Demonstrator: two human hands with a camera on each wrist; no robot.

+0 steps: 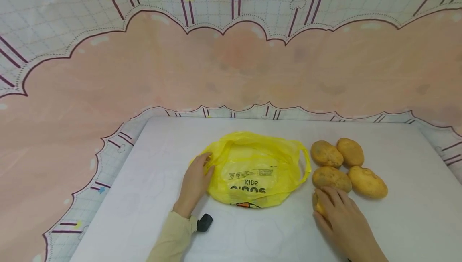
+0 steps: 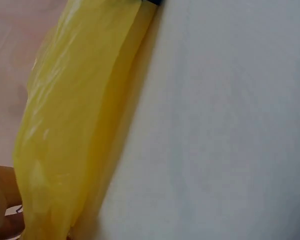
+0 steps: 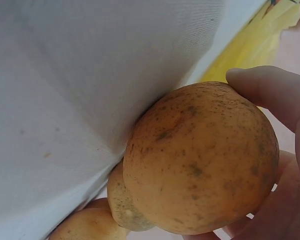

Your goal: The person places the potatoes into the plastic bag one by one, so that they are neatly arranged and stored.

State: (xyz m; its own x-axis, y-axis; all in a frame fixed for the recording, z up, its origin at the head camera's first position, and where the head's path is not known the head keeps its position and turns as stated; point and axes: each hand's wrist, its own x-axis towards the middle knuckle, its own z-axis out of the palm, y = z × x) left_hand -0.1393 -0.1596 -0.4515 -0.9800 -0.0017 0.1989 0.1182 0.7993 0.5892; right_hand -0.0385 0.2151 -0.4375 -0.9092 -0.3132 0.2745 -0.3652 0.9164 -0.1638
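A yellow plastic bag point(image 1: 221, 187) with dark print lies on the white table, its mouth spread. My left hand point(image 1: 195, 181) pinches the bag's left rim; in the left wrist view the yellow plastic point(image 2: 75, 115) hangs beside the fingers. To the right of the bag, my right hand point(image 1: 341, 218) grips a potato point(image 3: 200, 160), thumb on one side and fingers round the other. From the head view that potato is mostly hidden under the hand. Just beyond it, several more potatoes point(image 1: 331, 178) sit in a close group on the table.
The white tabletop point(image 1: 151, 161) reaches back to a patterned cloth backdrop point(image 1: 231, 69). A loop handle point(image 1: 306, 163) of the bag points toward the potatoes. Beside the left cuff there is a small black device point(image 1: 204, 222).
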